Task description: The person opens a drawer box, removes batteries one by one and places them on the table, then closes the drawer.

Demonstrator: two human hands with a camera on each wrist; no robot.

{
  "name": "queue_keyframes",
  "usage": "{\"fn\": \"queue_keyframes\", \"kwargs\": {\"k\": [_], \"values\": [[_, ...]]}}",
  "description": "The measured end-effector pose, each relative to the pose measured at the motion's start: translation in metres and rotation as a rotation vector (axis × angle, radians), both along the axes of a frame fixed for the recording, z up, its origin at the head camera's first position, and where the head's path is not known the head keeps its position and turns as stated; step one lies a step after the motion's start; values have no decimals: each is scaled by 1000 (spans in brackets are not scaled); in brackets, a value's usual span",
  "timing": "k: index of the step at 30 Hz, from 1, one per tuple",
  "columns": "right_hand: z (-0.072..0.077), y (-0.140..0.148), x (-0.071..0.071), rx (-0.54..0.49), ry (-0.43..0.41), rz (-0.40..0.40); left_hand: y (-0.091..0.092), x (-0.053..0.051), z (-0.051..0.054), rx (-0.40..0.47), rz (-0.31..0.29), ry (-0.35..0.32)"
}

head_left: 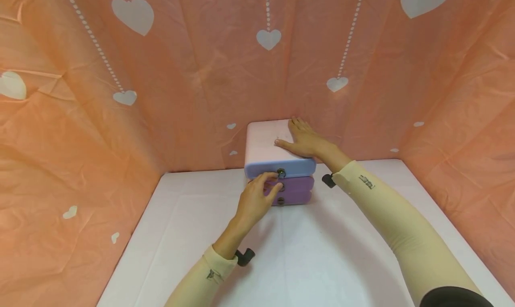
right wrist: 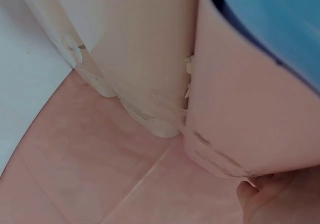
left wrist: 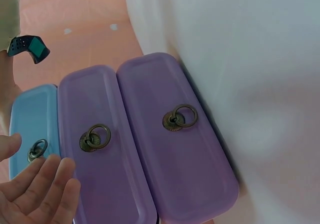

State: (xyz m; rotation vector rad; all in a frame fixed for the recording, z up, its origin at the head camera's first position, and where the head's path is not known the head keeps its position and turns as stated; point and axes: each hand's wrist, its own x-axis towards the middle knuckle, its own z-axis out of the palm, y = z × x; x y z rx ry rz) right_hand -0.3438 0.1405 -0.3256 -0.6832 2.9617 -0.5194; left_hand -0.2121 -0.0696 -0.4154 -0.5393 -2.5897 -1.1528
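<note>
A stacked box with a pink top has one blue drawer above two purple drawers. The right hand lies spread on the top, thumb toward the middle; in the right wrist view part of the hand shows by the pink casing. At the drawer fronts is the left hand, its thumb and fingers apart near the rings. In the left wrist view the left fingers lie beside the blue drawer's ring, thumb apart from them; contact with the ring cannot be told.
The box stands on a white table near its back edge. Behind and at both sides hangs an orange-pink sheet with white hearts. Dark wrist devices show at the left sleeve and the right sleeve.
</note>
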Motion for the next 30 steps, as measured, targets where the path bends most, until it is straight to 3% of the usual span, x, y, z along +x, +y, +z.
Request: {"fn": "queue_keyframes", "kwargs": {"k": [19, 30], "values": [[-8, 2, 0, -61, -44, -17, 9, -9, -7, 67, -5, -50], [-7, 1, 1, -62, -41, -19, 18, -11, -7, 150, 28, -56]]}}
